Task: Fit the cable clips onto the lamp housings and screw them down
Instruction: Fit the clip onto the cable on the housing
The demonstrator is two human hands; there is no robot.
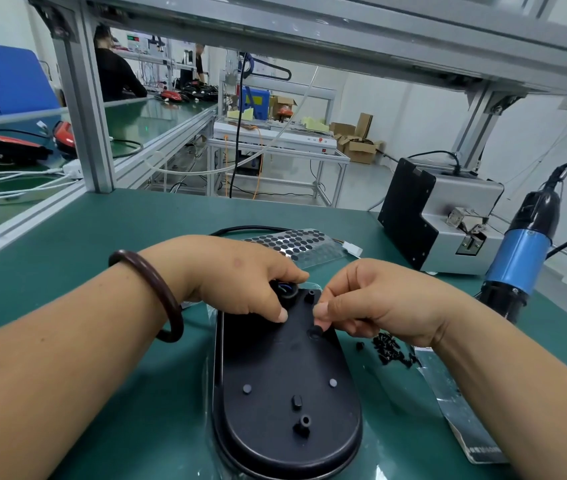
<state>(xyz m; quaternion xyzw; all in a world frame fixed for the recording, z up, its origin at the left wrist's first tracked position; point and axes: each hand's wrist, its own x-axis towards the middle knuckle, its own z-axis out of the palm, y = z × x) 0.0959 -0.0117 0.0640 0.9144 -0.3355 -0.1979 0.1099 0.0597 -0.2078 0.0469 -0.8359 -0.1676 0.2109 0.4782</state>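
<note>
A black oval lamp housing (285, 379) lies back side up on the green bench, right in front of me. My left hand (240, 277) grips its far end, fingers curled over the round cable grommet (284, 289). My right hand (375, 299) pinches a small black clip (316, 330) and holds it against a hole on the housing's upper right. A pile of several small black clips (387, 348) lies just right of the housing, partly under my right wrist.
An electric screwdriver (521, 251) with a blue body hangs at the right. Behind it stands a black and silver screw feeder (438, 216). A sheet of round black pads (296, 242) lies beyond my hands. A plastic bag (462, 414) lies at the right. Aluminium frame posts (83, 109) stand far left.
</note>
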